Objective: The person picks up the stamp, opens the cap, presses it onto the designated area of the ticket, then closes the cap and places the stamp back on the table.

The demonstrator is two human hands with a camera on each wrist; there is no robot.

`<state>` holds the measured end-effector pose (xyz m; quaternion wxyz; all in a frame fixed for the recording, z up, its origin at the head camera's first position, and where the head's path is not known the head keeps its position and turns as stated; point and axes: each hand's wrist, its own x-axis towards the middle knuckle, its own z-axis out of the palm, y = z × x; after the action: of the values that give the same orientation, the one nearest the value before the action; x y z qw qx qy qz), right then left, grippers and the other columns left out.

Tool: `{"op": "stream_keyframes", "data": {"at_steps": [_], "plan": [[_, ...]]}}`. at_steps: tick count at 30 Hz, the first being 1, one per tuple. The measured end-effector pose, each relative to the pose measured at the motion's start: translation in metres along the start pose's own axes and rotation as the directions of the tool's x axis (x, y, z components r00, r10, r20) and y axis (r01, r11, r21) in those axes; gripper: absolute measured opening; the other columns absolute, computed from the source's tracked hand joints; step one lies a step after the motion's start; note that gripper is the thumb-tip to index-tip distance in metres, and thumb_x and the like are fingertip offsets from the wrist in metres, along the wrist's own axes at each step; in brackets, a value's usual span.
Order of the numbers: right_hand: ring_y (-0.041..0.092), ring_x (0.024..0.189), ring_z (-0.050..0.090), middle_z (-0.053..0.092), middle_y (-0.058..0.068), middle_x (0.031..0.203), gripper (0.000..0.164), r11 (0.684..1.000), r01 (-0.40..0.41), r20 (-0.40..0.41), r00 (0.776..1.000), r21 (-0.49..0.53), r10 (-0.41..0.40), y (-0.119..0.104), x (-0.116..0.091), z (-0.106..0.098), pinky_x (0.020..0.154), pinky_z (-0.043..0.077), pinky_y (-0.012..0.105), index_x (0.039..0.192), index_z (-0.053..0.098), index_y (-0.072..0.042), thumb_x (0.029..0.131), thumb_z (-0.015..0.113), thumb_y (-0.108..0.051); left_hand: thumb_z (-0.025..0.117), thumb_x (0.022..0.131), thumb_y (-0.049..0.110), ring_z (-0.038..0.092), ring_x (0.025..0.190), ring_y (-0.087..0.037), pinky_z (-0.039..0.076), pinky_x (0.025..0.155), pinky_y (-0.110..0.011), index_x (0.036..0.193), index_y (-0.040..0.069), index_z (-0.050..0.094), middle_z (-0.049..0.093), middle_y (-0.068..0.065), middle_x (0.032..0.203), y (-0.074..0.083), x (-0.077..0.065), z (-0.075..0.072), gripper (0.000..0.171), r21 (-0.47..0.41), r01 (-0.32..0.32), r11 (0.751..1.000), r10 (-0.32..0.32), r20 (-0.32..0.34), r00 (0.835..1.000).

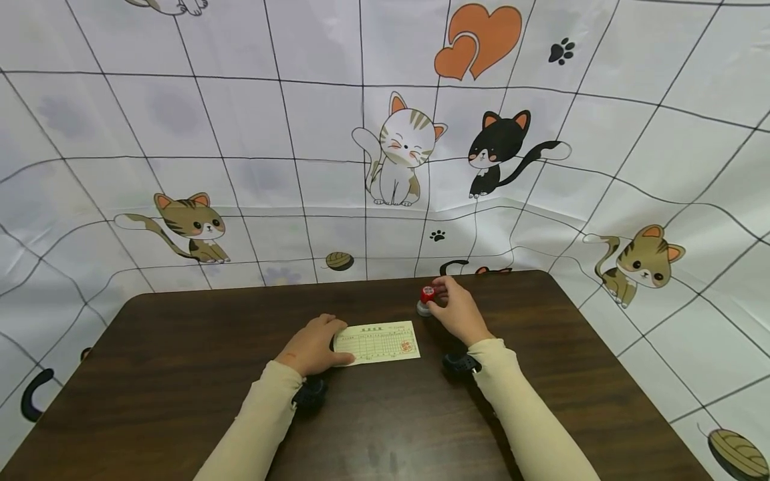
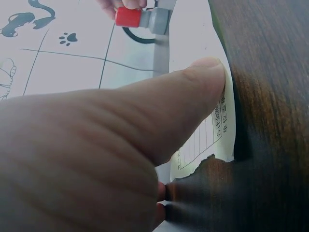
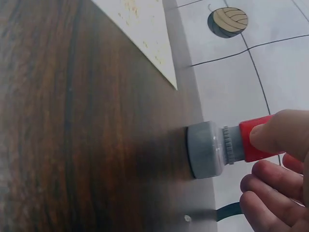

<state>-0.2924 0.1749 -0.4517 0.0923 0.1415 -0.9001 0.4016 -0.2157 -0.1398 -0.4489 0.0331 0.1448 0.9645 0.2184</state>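
Note:
A pale yellow printed slip (image 1: 377, 342) with a ruled table and a red round mark lies flat on the dark wooden table (image 1: 198, 374). My left hand (image 1: 314, 346) rests at its left end, the thumb (image 2: 203, 82) straight and pressing on the paper. A stamp with a red handle (image 1: 428, 294) and a grey base (image 3: 205, 150) stands upright on the table, beyond the slip's right end. My right hand (image 1: 458, 308) holds the red handle, the thumb against its side and the other fingers bent close by. The slip's left edge looks torn in the left wrist view.
A white grid-patterned sheet (image 1: 319, 120) with cartoon cats hangs right behind the table's far edge and along its sides. Dark bands (image 1: 309, 394) are on both wrists.

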Motion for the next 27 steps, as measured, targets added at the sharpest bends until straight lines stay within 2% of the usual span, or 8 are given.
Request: {"op": "stream_keyframes", "data": {"at_steps": [5, 14, 19, 27], "plan": [[0.036, 0.118, 0.065, 0.065, 0.021, 0.126, 0.045, 0.998, -0.013, -0.015, 1.000, 0.057, 0.014, -0.003, -0.007, -0.007, 0.104, 0.052, 0.049, 0.137, 0.053, 0.003, 0.096, 0.071, -0.008, 0.084, 0.086, 0.043, 0.050, 0.136, -0.041, 0.046, 0.107, -0.057, 0.143, 0.006, 0.060, 0.050, -0.022, 0.151, 0.001, 0.001, -0.001, 0.072, 0.005, 0.009, 1.000, -0.009, 0.012, 1.000], [0.033, 0.113, 0.066, 0.067, 0.018, 0.121, 0.039, 0.996, -0.017, -0.045, 0.999, 0.089, 0.021, -0.002, -0.019, -0.016, 0.102, 0.053, 0.048, 0.134, 0.056, 0.003, 0.099, 0.068, -0.011, 0.085, 0.086, 0.042, 0.049, 0.137, -0.042, 0.045, 0.108, -0.059, 0.141, 0.006, 0.062, 0.048, -0.023, 0.152, 0.003, 0.000, 0.000, 0.069, -0.003, -0.005, 1.000, 0.005, 0.029, 1.000], [0.032, 0.112, 0.066, 0.067, 0.018, 0.120, 0.034, 0.995, -0.006, -0.067, 0.998, 0.096, 0.012, -0.001, -0.018, -0.018, 0.102, 0.053, 0.047, 0.130, 0.058, 0.001, 0.099, 0.067, -0.009, 0.084, 0.087, 0.043, 0.048, 0.139, -0.043, 0.044, 0.108, -0.060, 0.143, 0.007, 0.061, 0.047, -0.023, 0.153, 0.001, 0.000, -0.001, 0.071, -0.007, -0.008, 1.000, 0.008, 0.039, 0.999], [0.031, 0.112, 0.066, 0.067, 0.017, 0.119, 0.034, 0.995, 0.000, -0.064, 0.998, 0.101, 0.006, 0.002, -0.017, -0.020, 0.102, 0.054, 0.047, 0.130, 0.058, 0.002, 0.099, 0.068, -0.009, 0.084, 0.086, 0.045, 0.047, 0.139, -0.042, 0.044, 0.109, -0.059, 0.143, 0.009, 0.062, 0.047, -0.022, 0.154, 0.000, 0.000, 0.002, 0.071, -0.003, 0.002, 1.000, -0.001, 0.035, 0.999]]}}
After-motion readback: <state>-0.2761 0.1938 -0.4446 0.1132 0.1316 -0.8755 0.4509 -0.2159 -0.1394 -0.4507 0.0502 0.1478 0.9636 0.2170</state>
